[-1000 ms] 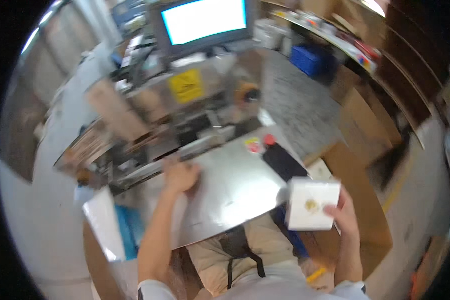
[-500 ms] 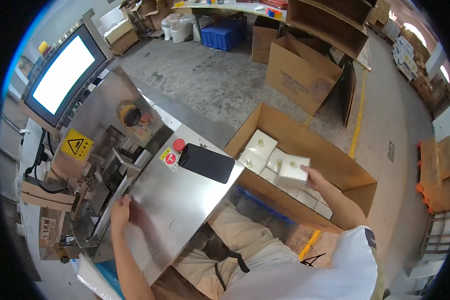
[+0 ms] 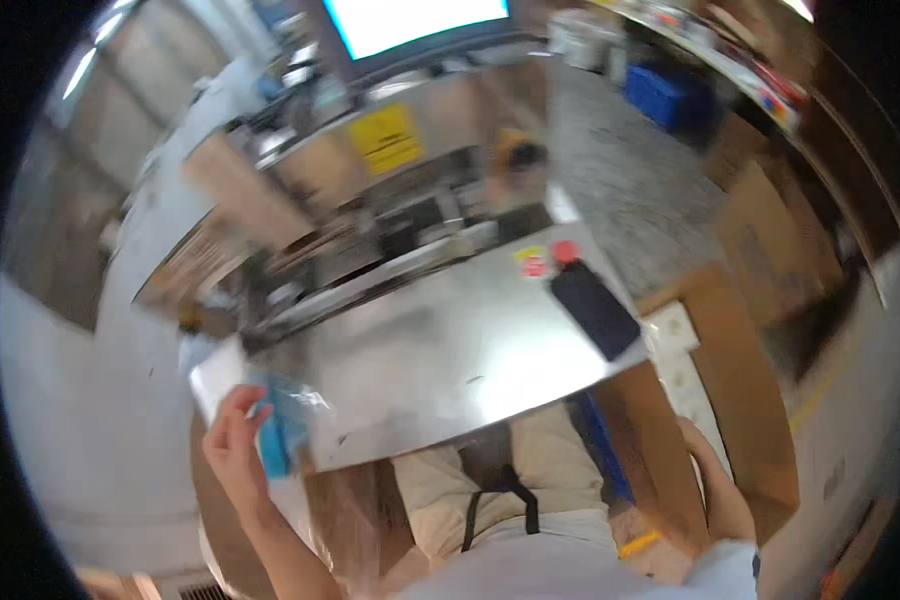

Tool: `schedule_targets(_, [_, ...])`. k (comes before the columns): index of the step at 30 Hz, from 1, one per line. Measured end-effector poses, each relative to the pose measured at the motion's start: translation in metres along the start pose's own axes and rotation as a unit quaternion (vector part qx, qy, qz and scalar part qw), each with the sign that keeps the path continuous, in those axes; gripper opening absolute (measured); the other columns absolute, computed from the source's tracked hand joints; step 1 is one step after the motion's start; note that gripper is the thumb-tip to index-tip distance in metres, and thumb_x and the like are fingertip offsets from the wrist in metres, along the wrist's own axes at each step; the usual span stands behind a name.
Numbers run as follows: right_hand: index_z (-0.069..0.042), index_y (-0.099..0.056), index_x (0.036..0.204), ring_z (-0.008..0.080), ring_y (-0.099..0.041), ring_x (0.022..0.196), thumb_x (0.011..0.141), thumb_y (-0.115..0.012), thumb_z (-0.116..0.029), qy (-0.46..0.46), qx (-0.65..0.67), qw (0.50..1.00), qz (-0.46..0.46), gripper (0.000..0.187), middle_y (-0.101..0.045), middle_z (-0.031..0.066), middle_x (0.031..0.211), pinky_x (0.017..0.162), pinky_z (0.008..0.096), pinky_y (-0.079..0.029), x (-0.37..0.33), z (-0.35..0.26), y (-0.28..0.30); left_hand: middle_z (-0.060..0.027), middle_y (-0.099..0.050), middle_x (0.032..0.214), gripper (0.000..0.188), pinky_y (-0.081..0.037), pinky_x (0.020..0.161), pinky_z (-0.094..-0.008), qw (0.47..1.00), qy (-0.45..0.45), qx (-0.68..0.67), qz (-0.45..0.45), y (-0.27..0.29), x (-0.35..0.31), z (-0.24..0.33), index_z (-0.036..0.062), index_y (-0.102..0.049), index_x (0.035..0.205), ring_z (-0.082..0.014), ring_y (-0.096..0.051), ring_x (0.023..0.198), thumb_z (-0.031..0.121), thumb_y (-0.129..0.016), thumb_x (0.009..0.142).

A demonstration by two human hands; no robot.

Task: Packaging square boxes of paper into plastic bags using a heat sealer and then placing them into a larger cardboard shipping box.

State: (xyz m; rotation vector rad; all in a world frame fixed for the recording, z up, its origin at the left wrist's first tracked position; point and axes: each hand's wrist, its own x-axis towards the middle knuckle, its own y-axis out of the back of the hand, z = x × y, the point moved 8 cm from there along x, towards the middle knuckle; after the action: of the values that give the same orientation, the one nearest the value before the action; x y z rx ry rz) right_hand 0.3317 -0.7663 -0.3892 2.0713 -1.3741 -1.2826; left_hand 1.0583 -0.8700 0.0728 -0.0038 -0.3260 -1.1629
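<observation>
My left hand [image 3: 235, 432] is off the bench's left front corner, its fingers curled together beside a shiny clear plastic film [image 3: 308, 396] and a blue sheet-like thing [image 3: 274, 440]. Blur hides what is between the fingertips. At the right, my right hand [image 3: 708, 455] reaches into the open cardboard carton [image 3: 745, 400], next to white square packs [image 3: 674, 328]. Its fingers are mostly hidden, and I cannot see a pack in it. Between my hands lies the steel bench top [image 3: 410, 375] of a machine.
A black phone [image 3: 597, 308] lies by a red button [image 3: 565, 251] at the bench's right end. Behind stand the machine with a yellow warning sign [image 3: 385, 138] and a lit screen [image 3: 420, 22]. Beyond are a blue crate [image 3: 660, 95] and another carton [image 3: 775, 235].
The view has swung left. My left hand has left the machine's front for the bench's left corner. My right hand, which held a white pack above the carton, is now lower, its fingers hidden.
</observation>
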Motion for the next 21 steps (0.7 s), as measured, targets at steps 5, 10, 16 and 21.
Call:
schedule_targets(5, [0.012, -0.038, 0.145, 0.0258, -0.067, 0.103, 0.099, -0.061, -0.024, -0.07, 0.248, 0.956, 0.14, 0.063, -0.069, 0.023, 0.115, 0.086, 0.0345, -0.053, -0.032, -0.056, 0.076, -0.0128, -0.068, 0.113, 0.032, -0.054, 0.087, -0.0302, 0.962, 0.072, -0.058, 0.259, 0.297, -0.043, -0.122, -0.0005, -0.066, 0.118, -0.0195, -0.067, 0.099, 0.024, -0.061, 0.098])
schedule_targets(10, [0.009, -0.036, 0.148, 0.026, -0.065, 0.108, 0.1, -0.06, -0.019, -0.057, 0.192, 0.972, 0.121, 0.06, -0.065, 0.0221, 0.123, 0.089, 0.0348, -0.052, -0.011, -0.136, 0.12, -0.0283, -0.066, 0.119, 0.054, -0.05, 0.093, -0.0432, 0.64, 0.265, 0.721, -0.007, 0.425, -0.162, -0.258, -0.0042, -0.066, 0.116, -0.0377, -0.064, 0.112, 0.044, -0.064, 0.091])
schedule_targets(16, [0.004, -0.042, 0.147, 0.0187, -0.061, 0.109, 0.101, -0.061, -0.018, 0.067, 0.247, 0.941, 0.221, 0.055, -0.062, 0.0152, 0.128, 0.093, 0.0321, -0.049, -0.034, -0.249, 0.195, -0.0241, -0.068, 0.117, 0.053, -0.048, 0.096, -0.0423, 0.94, 0.081, 0.293, 0.156, 0.284, -0.027, -0.165, -0.0014, -0.065, 0.12, -0.0383, -0.065, 0.11, 0.045, -0.054, 0.097])
schedule_targets(21, [0.004, -0.049, 0.142, 0.018, -0.062, 0.106, 0.099, -0.061, -0.01, 0.157, 0.229, 0.933, 0.227, 0.047, -0.065, 0.0134, 0.118, 0.093, 0.0326, -0.05, -0.042, -0.347, 0.189, -0.0216, -0.07, 0.112, 0.046, -0.052, 0.086, -0.0433, 0.914, 0.045, 0.37, 0.163, 0.22, 0.029, -0.111, 0.0027, -0.066, 0.119, -0.0349, -0.068, 0.102, 0.04, -0.064, 0.092])
